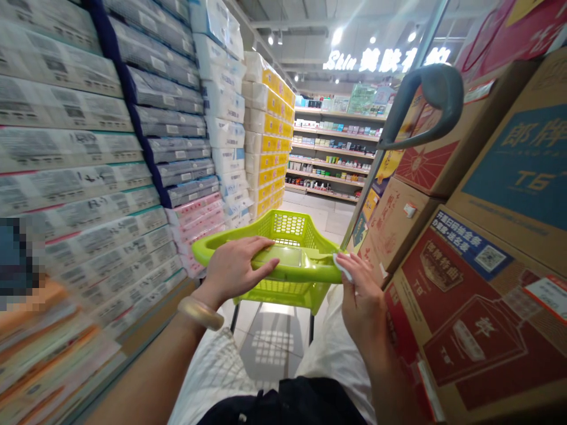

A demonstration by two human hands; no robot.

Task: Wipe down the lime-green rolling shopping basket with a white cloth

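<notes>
A lime-green shopping cart (305, 273) with a perforated plastic basket stands directly in front of my body. My left hand (233, 265), with a pale gold bangle (200, 313) at its wrist, lies across the left part of the cart's handle. Its fingers reach forward over the handle panel, and the thumb is spread apart from them. At the handle's right end, my right hand (361, 289) presses a folded white tissue or cloth (342, 267) against the green rim. Its fingers are bent over the white piece, hiding part of it.
Stacked tissue packs (268, 136) and other wrapped packs (80, 141) line the left. Cardboard cartons (443, 313) are piled close on the right, below a grey handle-shaped piece (427, 106) on a post. Stocked shelves (332, 141) stand across the tiled floor (305, 206) ahead.
</notes>
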